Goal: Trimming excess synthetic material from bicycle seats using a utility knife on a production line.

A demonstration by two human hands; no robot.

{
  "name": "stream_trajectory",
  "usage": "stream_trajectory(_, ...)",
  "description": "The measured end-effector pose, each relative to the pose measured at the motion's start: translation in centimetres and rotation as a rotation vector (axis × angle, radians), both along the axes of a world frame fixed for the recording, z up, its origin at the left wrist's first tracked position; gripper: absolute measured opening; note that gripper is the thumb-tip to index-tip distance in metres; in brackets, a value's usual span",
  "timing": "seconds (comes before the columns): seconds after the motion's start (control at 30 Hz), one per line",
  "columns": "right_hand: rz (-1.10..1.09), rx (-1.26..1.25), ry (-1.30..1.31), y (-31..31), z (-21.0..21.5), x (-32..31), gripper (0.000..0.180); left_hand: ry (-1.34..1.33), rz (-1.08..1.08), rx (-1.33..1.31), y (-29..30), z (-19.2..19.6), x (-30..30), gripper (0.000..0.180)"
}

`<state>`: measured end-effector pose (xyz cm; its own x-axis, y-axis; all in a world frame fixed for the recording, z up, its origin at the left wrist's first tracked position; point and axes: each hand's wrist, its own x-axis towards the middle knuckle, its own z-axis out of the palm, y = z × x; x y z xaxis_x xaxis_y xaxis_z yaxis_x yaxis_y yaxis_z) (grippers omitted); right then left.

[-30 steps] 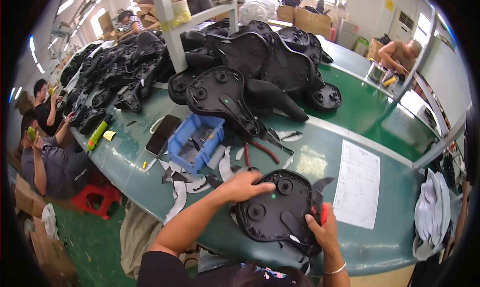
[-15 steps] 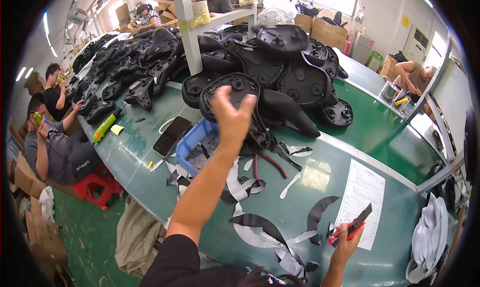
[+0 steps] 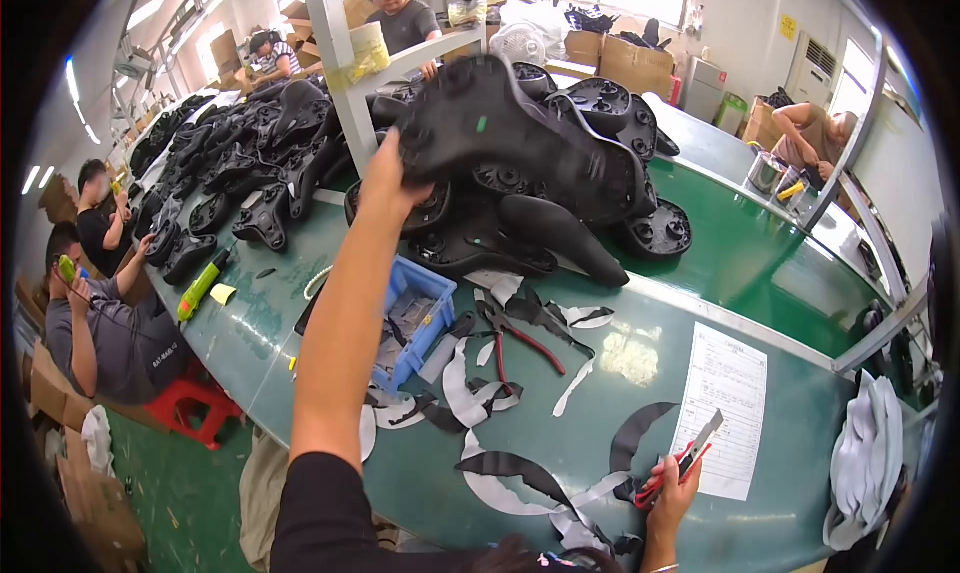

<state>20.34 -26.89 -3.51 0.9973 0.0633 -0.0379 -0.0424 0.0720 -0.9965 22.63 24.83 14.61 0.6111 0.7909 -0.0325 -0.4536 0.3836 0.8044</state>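
Note:
My left hand (image 3: 388, 180) is closed on the left end of a black bike saddle (image 3: 500, 123), lifted at the front of a pile of similar saddles. The saddle is slightly blurred, with a small green mark on it; my fingers are partly hidden behind it. Low on the right, my right hand (image 3: 672, 498) grips a red and black utility knife (image 3: 697, 447), its blade pointing up and away over a printed sheet (image 3: 722, 403). Beside that hand lie curved black and grey trimmed strips (image 3: 515, 468). Red-handled pliers (image 3: 522, 341) rest farther back.
A blue bin (image 3: 425, 323) holding scraps stands by my left forearm. A white metal post (image 3: 340, 68) rises beyond it. Many saddles (image 3: 265, 133) cover the far left table. A yellow-green tool (image 3: 203, 286) lies left. Stacked white pieces (image 3: 865, 453) are at the right edge. Several people work around.
My left hand, open over the pile before, has moved left and now holds a saddle raised from it. The right hand has shifted slightly left and down with the knife.

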Motion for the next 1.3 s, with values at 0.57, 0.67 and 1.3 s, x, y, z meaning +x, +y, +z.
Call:
stream_trajectory(0.57,-0.031,-0.018,0.024,0.6,-0.3,0.2,0.026,0.458,0.225,0.028,7.5,-12.0,-3.8,0.065)
stream_trajectory(0.67,-0.037,-0.015,0.024,0.4,-1.1,0.1,0.032,0.394,0.433,0.034,6.8,-11.5,-2.3,0.054)
stream_trajectory(1.3,-0.083,-0.015,0.068,1.5,-0.5,-0.6,0.028,0.517,0.209,-0.097,16.4,-7.6,9.3,0.083)
